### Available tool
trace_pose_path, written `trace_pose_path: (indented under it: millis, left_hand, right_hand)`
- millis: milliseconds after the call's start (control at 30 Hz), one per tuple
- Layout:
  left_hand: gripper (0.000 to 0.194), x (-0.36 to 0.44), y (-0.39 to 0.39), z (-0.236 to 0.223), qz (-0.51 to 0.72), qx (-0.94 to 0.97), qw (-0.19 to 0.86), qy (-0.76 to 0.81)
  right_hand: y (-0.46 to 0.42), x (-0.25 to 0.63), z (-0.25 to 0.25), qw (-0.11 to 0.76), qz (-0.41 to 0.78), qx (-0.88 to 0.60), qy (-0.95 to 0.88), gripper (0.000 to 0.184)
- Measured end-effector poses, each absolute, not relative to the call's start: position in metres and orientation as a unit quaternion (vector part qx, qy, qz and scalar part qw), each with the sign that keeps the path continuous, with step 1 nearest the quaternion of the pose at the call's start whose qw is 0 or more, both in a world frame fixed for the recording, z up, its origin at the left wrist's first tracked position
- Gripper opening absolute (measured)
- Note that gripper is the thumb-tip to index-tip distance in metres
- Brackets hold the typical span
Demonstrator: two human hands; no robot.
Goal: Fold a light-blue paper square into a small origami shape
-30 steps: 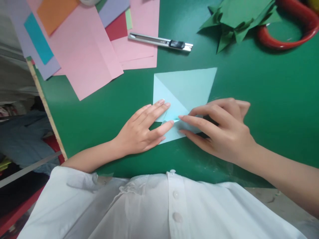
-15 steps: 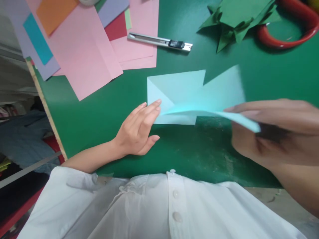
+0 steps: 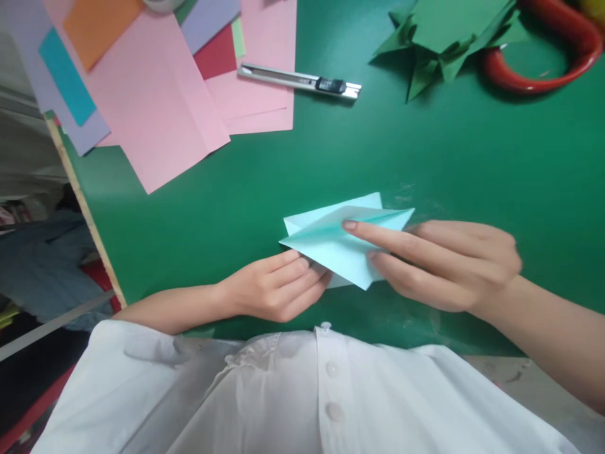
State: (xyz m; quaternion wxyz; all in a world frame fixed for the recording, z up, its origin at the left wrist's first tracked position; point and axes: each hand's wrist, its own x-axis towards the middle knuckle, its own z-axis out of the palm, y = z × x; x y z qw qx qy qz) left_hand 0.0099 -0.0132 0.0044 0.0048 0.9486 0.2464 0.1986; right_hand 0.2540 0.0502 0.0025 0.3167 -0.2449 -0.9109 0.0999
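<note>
A light blue folded paper [image 3: 340,246], with pointed corners and raised flaps, is between my two hands above the green tabletop. My left hand [image 3: 278,284] is closed on its lower left edge, with the fingertips partly hidden under the paper. From the right, my right hand [image 3: 449,261] pinches the other end. Its index finger lies along the top of a flap, and its thumb presses near the lower right edge.
A silver utility knife [image 3: 300,82] lies partly on pink paper sheets [image 3: 161,94] at the back left. Scissors with a red handle [image 3: 543,82] sit at the back right beside a green folded paper piece [image 3: 454,31]. The table edge [image 3: 85,208] runs along the left.
The blue paper has swung round and moved nearer my body, its flaps now closer together. My right hand has come left onto it, and my left hand has shifted under its edge.
</note>
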Motion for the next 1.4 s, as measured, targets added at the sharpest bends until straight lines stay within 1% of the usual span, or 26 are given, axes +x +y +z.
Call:
trace_pose_path:
  millis: [33, 100, 167, 233, 300, 367, 433, 500, 533, 633, 700, 800, 933, 1100, 1233, 1333, 1400]
  left_hand:
    - [0.021, 0.010, -0.012, 0.004, 0.201, 0.951, 0.012, 0.237]
    - [0.013, 0.008, -0.009, 0.003, 0.231, 0.951, 0.019, 0.202]
    - [0.007, 0.005, -0.006, 0.001, 0.294, 0.942, 0.006, 0.159]
    - [0.006, 0.003, -0.004, -0.001, 0.344, 0.925, -0.012, 0.158]
    - [0.006, 0.001, -0.004, -0.001, 0.324, 0.922, -0.011, 0.211]
    - [0.020, 0.000, -0.006, 0.001, 0.243, 0.931, 0.007, 0.273]
    - [0.037, -0.001, -0.008, 0.003, 0.174, 0.935, 0.020, 0.308]
    - [0.048, -0.001, -0.008, 0.005, 0.146, 0.938, 0.030, 0.313]
    - [0.052, -0.001, -0.008, 0.005, 0.142, 0.939, 0.039, 0.310]
    - [0.061, -0.001, -0.005, 0.005, 0.128, 0.945, 0.080, 0.290]
    - [0.059, -0.001, -0.004, 0.005, 0.119, 0.947, 0.088, 0.285]
    - [0.052, -0.001, -0.003, 0.003, 0.119, 0.947, 0.079, 0.289]
    - [0.055, 0.000, -0.003, 0.002, 0.132, 0.944, 0.063, 0.297]
    - [0.055, 0.001, -0.004, 0.002, 0.137, 0.942, 0.059, 0.301]
    - [0.057, 0.002, -0.003, 0.004, 0.136, 0.941, 0.066, 0.302]
    - [0.059, 0.002, -0.002, 0.005, 0.145, 0.938, 0.077, 0.305]
    - [0.055, 0.001, -0.002, 0.004, 0.170, 0.933, 0.080, 0.307]
  right_hand:
    - [0.053, 0.252, 0.003, 0.327, 0.049, -0.189, -0.925, 0.020]
    - [0.059, 0.251, 0.002, 0.310, 0.044, -0.186, -0.931, 0.017]
    - [0.061, 0.253, -0.001, 0.282, 0.064, -0.202, -0.936, 0.014]
    - [0.061, 0.256, -0.005, 0.271, 0.081, -0.187, -0.941, 0.011]
    - [0.061, 0.258, -0.007, 0.269, 0.097, -0.163, -0.944, 0.009]
    - [0.061, 0.260, -0.009, 0.259, 0.119, -0.153, -0.946, 0.010]
    - [0.063, 0.262, -0.010, 0.216, 0.156, -0.160, -0.950, 0.016]
    - [0.066, 0.266, -0.011, 0.178, 0.185, -0.167, -0.952, 0.021]
    - [0.068, 0.268, -0.011, 0.177, 0.185, -0.160, -0.953, 0.023]
    - [0.073, 0.272, -0.012, 0.230, 0.156, -0.108, -0.954, 0.022]
    - [0.076, 0.273, -0.013, 0.249, 0.153, -0.086, -0.952, 0.021]
    - [0.078, 0.275, -0.011, 0.233, 0.145, -0.082, -0.958, 0.018]
    - [0.075, 0.275, -0.005, 0.204, 0.070, -0.114, -0.970, 0.016]
    - [0.062, 0.264, 0.002, 0.253, -0.005, -0.083, -0.964, 0.003]
    - [0.050, 0.253, 0.005, 0.259, 0.012, -0.090, -0.962, 0.009]
    - [0.049, 0.253, 0.003, 0.275, 0.038, -0.105, -0.955, 0.009]
    - [0.052, 0.257, 0.000, 0.291, 0.058, -0.118, -0.948, 0.008]
